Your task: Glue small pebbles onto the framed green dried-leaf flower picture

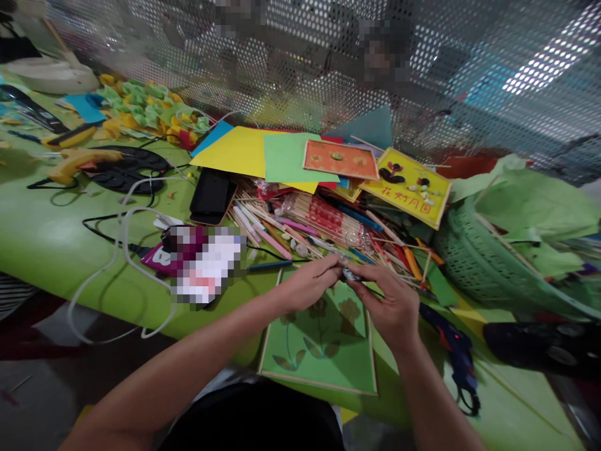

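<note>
Both hands meet above a green picture board point(300, 360) with a thin pale frame and pressed flower and leaf shapes. My left hand point(312, 282) has its fingers closed at a small dark-and-white patterned object point(351, 274). From the other side, my right hand point(392, 304) pinches the same object between thumb and fingers. Fingertips hide part of it, and what else my left fingers hold is too small to name. Just beyond the hands lie pens, thin sticks point(314, 216) and small stones point(298, 248).
A lit phone point(209, 269) and white cable lie left. Coloured paper point(235, 150) and two framed pictures point(340, 160) are behind. A green basket point(493, 269) stands right, near a dark blue glue gun point(453, 344). A yellow glue gun point(77, 164) rests far left.
</note>
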Demonstrator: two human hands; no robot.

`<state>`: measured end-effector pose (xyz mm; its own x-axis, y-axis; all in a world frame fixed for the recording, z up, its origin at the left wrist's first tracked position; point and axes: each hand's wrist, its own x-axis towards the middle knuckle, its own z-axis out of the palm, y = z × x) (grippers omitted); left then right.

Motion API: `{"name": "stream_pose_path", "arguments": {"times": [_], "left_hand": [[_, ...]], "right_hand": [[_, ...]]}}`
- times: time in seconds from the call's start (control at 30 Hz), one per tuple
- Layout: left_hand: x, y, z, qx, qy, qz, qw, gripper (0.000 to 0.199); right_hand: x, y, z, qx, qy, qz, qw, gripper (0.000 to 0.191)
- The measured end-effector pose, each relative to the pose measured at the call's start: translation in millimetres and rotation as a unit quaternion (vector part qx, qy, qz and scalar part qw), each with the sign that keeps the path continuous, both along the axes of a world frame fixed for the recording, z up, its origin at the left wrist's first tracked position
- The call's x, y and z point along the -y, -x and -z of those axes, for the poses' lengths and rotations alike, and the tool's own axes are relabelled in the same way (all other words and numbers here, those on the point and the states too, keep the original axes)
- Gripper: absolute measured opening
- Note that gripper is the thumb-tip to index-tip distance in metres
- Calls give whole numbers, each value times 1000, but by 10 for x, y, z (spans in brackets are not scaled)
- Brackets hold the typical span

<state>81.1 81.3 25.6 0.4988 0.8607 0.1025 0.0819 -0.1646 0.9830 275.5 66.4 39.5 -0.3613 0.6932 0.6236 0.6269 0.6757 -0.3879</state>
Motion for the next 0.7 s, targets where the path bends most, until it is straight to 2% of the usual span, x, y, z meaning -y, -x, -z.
{"name": "stream_pose_path", "arguments": {"times": [0.13, 0.3, 0.57, 0.7], "left_hand": [[-4, -3, 1, 40, 29, 20, 999, 25], [5, -20, -3, 54, 49, 9, 997, 22], [14, 2, -29, 39, 29, 13, 999, 19], [8, 26, -60, 3, -10, 24, 1000, 23]], "right_hand": [[12, 0, -6, 5, 0, 4, 1000, 24], [8, 7, -9, 19, 2, 8, 1000, 22], [2, -25, -4, -16, 27, -2, 1000, 25], [8, -29, -18, -35, 50, 6, 998, 21]]}}
